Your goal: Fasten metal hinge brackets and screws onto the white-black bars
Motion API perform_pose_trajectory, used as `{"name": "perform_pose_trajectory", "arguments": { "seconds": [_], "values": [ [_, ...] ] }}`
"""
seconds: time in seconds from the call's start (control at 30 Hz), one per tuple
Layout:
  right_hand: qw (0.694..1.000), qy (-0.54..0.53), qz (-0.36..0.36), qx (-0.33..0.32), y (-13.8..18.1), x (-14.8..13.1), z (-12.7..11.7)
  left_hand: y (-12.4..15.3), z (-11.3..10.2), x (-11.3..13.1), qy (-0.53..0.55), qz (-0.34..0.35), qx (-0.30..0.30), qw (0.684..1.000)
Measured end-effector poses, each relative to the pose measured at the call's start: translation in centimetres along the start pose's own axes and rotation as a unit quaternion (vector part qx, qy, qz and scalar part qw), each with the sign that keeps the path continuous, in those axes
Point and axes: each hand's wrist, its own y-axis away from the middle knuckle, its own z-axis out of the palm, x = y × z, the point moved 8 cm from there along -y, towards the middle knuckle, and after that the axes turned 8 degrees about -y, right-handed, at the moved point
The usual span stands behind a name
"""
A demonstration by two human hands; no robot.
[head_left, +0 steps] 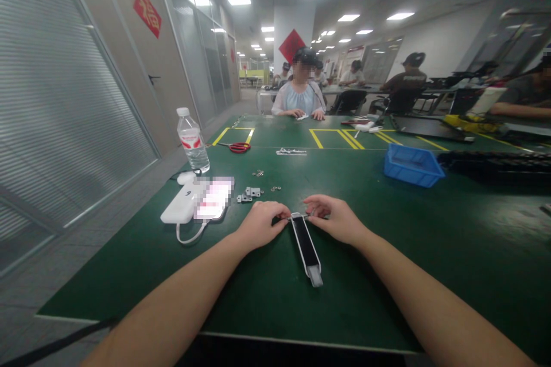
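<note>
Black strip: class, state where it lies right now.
In the head view the black strip lies at centre on the green table, its far end pinched between the left hand and the right hand.

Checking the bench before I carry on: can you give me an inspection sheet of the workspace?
Surface: green mat table, flat.
Job's things: black strip in a pale frame, lying flat, pointing away from the person.
Clutter: metal brackets, washers, water bottle, power bank, red scissors, blue bin.
Hands: left hand and right hand both at the strip's far end, fingertips pinched; what they pinch is too small to tell.
Cables: white cable looped from the power bank.
Surroundings: a person seated opposite; others at tables behind.
</note>
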Motion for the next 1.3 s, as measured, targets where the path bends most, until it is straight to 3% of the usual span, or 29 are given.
{"name": "perform_pose_trajectory", "arguments": {
  "seconds": [1.03, 1.3],
  "values": [
    [0.997, 0.068, -0.024, -0.021, 0.12, -0.49, 0.24, 0.06, 0.23, -0.09, 0.001, -0.006, -0.005, 1.000],
    [0.997, 0.066, -0.042, -0.001, 0.11, -0.67, 0.14, 0.00, 0.20, -0.04, 0.002, -0.012, -0.011, 1.000]
  ]
}}
